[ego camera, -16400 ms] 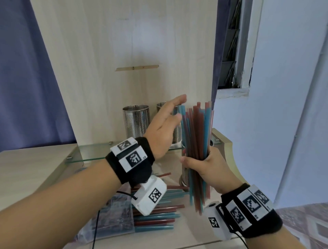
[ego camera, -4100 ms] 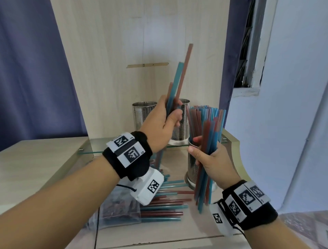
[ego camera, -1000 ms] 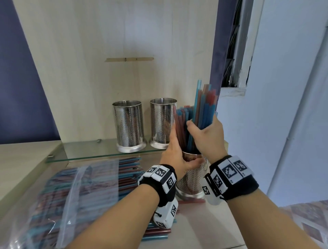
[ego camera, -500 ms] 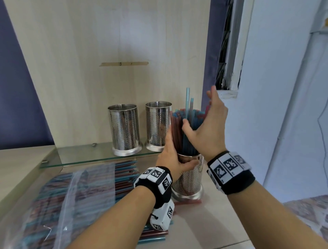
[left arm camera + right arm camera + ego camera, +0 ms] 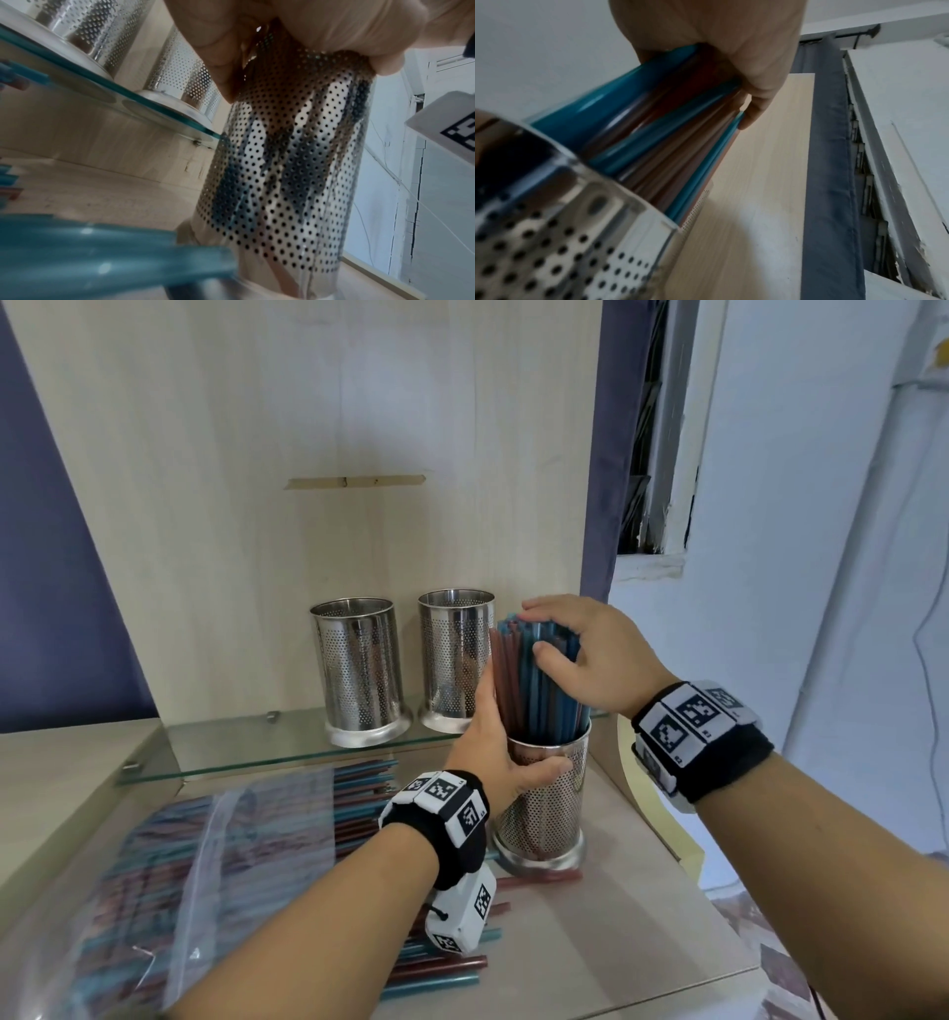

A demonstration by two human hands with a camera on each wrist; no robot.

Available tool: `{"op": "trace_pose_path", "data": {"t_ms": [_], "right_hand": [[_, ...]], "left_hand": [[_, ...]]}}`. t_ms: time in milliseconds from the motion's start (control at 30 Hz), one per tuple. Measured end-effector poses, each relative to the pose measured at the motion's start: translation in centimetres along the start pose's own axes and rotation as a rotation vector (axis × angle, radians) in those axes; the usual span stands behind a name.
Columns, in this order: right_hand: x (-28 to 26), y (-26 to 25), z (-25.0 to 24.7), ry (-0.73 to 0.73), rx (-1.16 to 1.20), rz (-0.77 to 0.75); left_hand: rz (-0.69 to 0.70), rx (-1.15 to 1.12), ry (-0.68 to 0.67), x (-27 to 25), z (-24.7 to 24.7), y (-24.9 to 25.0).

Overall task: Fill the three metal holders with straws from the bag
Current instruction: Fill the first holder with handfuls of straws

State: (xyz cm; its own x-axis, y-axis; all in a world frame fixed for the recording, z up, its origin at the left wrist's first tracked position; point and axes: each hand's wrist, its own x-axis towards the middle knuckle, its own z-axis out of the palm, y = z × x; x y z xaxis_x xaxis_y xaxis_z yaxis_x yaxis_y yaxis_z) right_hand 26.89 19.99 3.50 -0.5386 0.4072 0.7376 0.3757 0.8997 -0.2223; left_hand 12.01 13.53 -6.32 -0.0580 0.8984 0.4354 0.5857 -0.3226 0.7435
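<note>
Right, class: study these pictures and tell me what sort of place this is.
Probably an ordinary room, perhaps a home or small drinks counter: a wood-laminate counter with a glass shelf, a window in a painted wall, and metal holders near a bag of straws.

No word, brand or number can be read anywhere. The only signs are black-and-white square code markers (image 5: 470, 814). Several stand on white plates on the left wristband (image 5: 457, 855), behind the left fingers (image 5: 539, 770). Several more stand on the right wristband (image 5: 734, 762), behind the right fingers (image 5: 560, 611). Tiny print sits at a corner of some plates, too small to read. Two more markers stand on the camera box (image 5: 462, 911) that hangs under the left wrist. In the left wrist view, part of one marker shows on a white box (image 5: 437, 121), to the right of the fingers.
</note>
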Motion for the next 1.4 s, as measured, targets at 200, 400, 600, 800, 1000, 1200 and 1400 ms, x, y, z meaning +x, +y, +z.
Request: {"op": "trace_pose_path", "data": {"t_ms": [200,400,600,800,1000,1200,1400], "right_hand": [[-1.7,-0.8,-0.4,0.153,0.181,0.12],[-4.3,-1.3,2.8,0.129,0.628,0.48],[-6.1,-2.6,3.1,0.1,0.564,0.524],[-7.8,-1.6,4.4,0.119,0.515,0.501],[-8.6,-0.9,5.9,0.168,0.475,0.621],[-9.2,-1.7,6.3,0.115,0.514,0.673],[-9.3,-1.6,6.1,0.044,0.394,0.656]], "left_hand": [[-0.018,-0.047,-0.008,0.0,-0.1,0.1],[-0.022,-0.086,-0.038,0.0,-0.3,0.2],[-0.081,-0.198,-0.133,0.7,-1.2,0.0],[-0.048,0.077,-0.144,-1.1,-3.2,1.8],[-0.117,0.462,-0.233,-3.4,-7.8,2.0],[-0.25,0.744,-0.355,-7.2,-13.7,1.1],[-0.295,0.916,-0.529,-10.9,-13.8,0.0]]}}
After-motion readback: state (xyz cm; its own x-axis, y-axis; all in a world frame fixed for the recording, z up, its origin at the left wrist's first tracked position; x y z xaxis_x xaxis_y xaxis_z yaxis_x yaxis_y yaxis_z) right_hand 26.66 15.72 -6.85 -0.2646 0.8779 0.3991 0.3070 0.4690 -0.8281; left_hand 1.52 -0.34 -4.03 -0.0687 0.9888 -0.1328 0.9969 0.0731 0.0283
